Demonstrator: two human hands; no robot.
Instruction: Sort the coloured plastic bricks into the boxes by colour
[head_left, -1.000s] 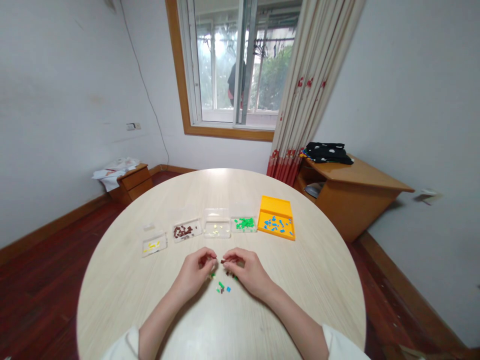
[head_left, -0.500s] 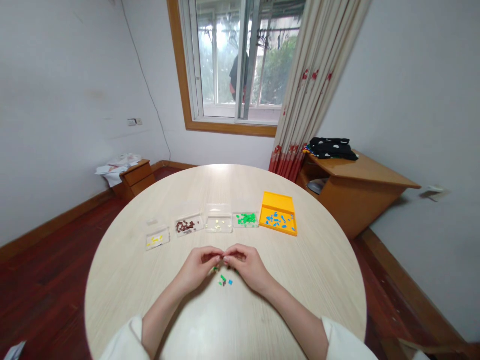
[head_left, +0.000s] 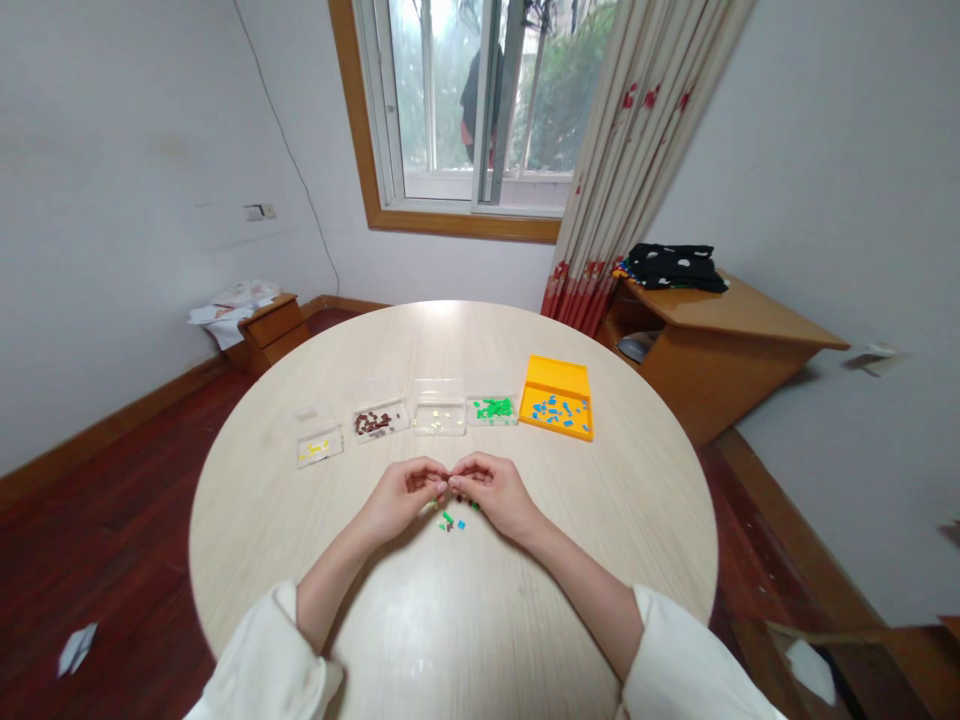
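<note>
My left hand [head_left: 406,496] and my right hand [head_left: 496,492] meet fingertip to fingertip over the middle of the round table [head_left: 450,620]. Both are closed in a pinch. Whatever sits between the fingertips is too small and covered to name. Just below them lie small loose pieces: a green piece [head_left: 448,517], a blue piece [head_left: 461,525] and a brown piece [head_left: 450,528]. More tiny pieces show partly behind my fingers. They look like little toy building bricks, though their exact shape is hard to make out.
Beyond my hands stand clear boxes of yellow pieces [head_left: 319,447], brown pieces [head_left: 373,422], pale pieces [head_left: 438,420] and green pieces [head_left: 495,409]. An open orange case [head_left: 556,376] holds blue pieces. A wooden desk [head_left: 720,340] stands at the right.
The camera view has tilted down, so the table and boxes sit higher in the picture. My hands stay pinched together in about the same place over the table.
</note>
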